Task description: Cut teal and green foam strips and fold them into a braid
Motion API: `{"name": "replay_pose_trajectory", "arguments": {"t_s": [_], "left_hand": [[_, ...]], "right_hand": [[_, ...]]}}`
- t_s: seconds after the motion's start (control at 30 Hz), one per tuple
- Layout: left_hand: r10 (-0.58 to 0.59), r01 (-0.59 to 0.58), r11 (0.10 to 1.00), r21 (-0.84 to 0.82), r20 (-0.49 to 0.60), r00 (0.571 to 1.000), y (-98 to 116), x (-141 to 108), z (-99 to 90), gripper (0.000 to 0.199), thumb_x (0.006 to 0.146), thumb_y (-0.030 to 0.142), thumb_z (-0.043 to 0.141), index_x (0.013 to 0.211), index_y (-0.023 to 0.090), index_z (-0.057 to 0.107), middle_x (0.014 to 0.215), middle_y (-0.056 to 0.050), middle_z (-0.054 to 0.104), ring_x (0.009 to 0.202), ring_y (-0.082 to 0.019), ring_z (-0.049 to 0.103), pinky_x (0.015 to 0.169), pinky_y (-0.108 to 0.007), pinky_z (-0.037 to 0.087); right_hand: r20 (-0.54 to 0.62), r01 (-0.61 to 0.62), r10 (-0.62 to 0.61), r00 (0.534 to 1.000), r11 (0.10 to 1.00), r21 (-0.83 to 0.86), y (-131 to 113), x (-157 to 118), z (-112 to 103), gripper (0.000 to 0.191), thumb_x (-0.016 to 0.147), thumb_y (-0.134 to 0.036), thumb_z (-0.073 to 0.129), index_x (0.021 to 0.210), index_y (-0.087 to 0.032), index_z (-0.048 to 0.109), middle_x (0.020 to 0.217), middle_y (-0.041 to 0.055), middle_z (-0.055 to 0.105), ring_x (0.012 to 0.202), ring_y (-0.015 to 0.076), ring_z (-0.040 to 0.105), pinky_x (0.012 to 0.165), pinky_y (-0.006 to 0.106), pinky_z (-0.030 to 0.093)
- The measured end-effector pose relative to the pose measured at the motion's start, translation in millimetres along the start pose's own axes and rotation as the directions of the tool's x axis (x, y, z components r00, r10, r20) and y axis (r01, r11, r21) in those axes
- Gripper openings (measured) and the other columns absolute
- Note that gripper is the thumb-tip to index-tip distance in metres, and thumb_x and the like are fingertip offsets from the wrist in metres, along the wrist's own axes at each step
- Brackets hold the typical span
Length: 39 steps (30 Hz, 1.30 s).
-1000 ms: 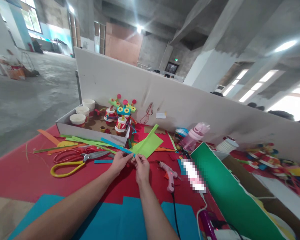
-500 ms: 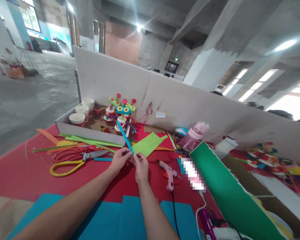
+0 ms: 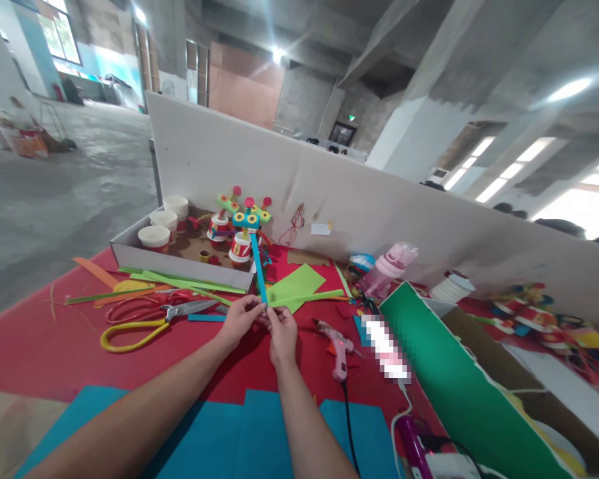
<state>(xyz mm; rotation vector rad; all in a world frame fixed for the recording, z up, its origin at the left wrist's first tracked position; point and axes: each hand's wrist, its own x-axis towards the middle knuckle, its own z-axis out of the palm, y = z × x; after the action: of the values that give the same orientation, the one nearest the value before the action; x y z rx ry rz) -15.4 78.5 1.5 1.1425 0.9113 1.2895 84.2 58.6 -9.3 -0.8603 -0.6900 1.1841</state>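
Note:
A blue paper strip [image 3: 259, 269] rises from between the fingertips of both hands. My left hand [image 3: 242, 320] pinches its lower end, and my right hand [image 3: 283, 334] is closed on the same spot. From there a light green paper strip [image 3: 324, 295] runs out to the right; its near end is hidden by my fingers. Behind lies a wider green paper sheet [image 3: 299, 283]. Left of my hands are yellow-handled scissors [image 3: 134, 334] and a short blue strip [image 3: 206, 318]. A pink glue gun [image 3: 338, 349] lies to the right.
At the back left, a shallow box [image 3: 180, 266] holds white paper cups [image 3: 154, 238] and cup figures with springy arms [image 3: 240, 246]. Blue sheets [image 3: 204, 432] lie in front. A pink bottle [image 3: 389, 269] and a green panel [image 3: 459, 379] stand on the right, near cables.
The blue strip has swung from leaning left to nearly upright. The green strip has turned downward to the right. My hands have stayed almost in place.

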Motion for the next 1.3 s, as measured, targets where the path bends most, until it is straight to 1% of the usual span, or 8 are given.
{"name": "replay_pose_trajectory", "arguments": {"t_s": [0.13,0.27,0.37,0.53,0.67,0.83,1.03,1.3], "left_hand": [[-0.008,0.008,1.0,-0.011,0.009,1.0,0,0,-0.2,0.028,0.067,0.039,0.071,0.069,0.015,0.058,0.059,0.002,0.06,0.052,-0.01,0.055,0.049,-0.02,0.045],[-0.016,0.016,1.0,-0.01,-0.008,1.0,3,-1,0.1,0.028,0.067,0.04,0.071,0.069,0.015,0.057,0.056,0.003,0.057,0.047,-0.009,0.051,0.047,-0.019,0.043],[-0.025,0.026,1.0,-0.007,0.025,0.999,7,-3,1.1,0.029,0.067,0.041,0.071,0.067,0.015,0.057,0.054,0.003,0.056,0.046,-0.008,0.05,0.046,-0.019,0.042],[-0.02,0.02,1.0,0.001,0.054,0.998,7,-3,2.1,0.03,0.067,0.042,0.071,0.067,0.015,0.058,0.056,0.002,0.057,0.049,-0.009,0.051,0.047,-0.02,0.042],[-0.019,0.019,1.0,0.007,0.045,0.999,4,-1,0.9,0.03,0.067,0.042,0.071,0.067,0.015,0.058,0.056,0.002,0.058,0.049,-0.009,0.051,0.046,-0.02,0.042],[0.051,-0.052,0.998,0.022,0.029,0.998,0,2,-2.3,0.032,0.063,0.041,0.075,0.064,0.014,0.058,0.057,0.001,0.058,0.051,-0.01,0.053,0.048,-0.02,0.044],[-0.059,0.061,0.996,-0.062,0.029,0.998,-4,0,-3.0,0.035,0.063,0.044,0.075,0.069,0.014,0.058,0.056,0.001,0.059,0.044,-0.01,0.052,0.039,-0.021,0.043],[-0.054,0.057,0.997,-0.061,0.047,0.997,-4,1,-2.9,0.035,0.065,0.044,0.074,0.072,0.011,0.065,0.059,-0.003,0.063,0.048,-0.011,0.055,0.043,-0.021,0.044]], "right_hand": [[-0.003,0.001,0.0,1.0,1.0,0.03,-2,-1,1,0.022,0.066,-0.027,0.074,0.076,-0.017,0.057,0.069,-0.0015,0.067,0.06,0.0122,0.062,0.061,0.026,0.052],[0.006,-0.061,0.061,0.998,0.987,0.146,-5,-1,0,0.022,0.065,-0.026,0.074,0.077,-0.018,0.057,0.067,-0.0033,0.065,0.06,0.0107,0.061,0.062,0.025,0.052],[-0.022,-0.093,0.099,0.995,0.977,0.19,-5,1,-2,0.023,0.063,-0.026,0.075,0.074,-0.018,0.056,0.061,-0.0042,0.063,0.056,0.0088,0.058,0.058,0.022,0.05],[-0.039,-0.086,0.093,0.995,0.986,0.144,-3,2,-2,0.024,0.059,-0.027,0.078,0.072,-0.017,0.06,0.06,-0.0032,0.062,0.055,0.0091,0.056,0.057,0.022,0.049],[0.005,-0.085,0.085,0.996,0.989,0.119,-3,1,-2,0.025,0.06,-0.028,0.078,0.076,-0.017,0.063,0.064,-0.0026,0.063,0.055,0.0088,0.055,0.054,0.021,0.047],[0.018,-0.088,0.086,0.996,0.993,0.076,-4,0,-1,0.025,0.065,-0.031,0.077,0.079,-0.017,0.064,0.065,-0.0034,0.063,0.056,0.008,0.056,0.055,0.019,0.048],[0.06,-0.075,0.071,0.996,0.995,0.069,-5,-2,-1,0.022,0.067,-0.031,0.076,0.079,-0.016,0.064,0.068,-0.0016,0.066,0.056,0.0093,0.059,0.057,0.021,0.05],[-0.003,-0.077,0.077,0.997,0.997,0.007,-5,-1,1,0.025,0.066,-0.033,0.075,0.083,-0.015,0.067,0.06,-0.0029,0.062,0.052,0.0096,0.054,0.054,0.022,0.048]]}}
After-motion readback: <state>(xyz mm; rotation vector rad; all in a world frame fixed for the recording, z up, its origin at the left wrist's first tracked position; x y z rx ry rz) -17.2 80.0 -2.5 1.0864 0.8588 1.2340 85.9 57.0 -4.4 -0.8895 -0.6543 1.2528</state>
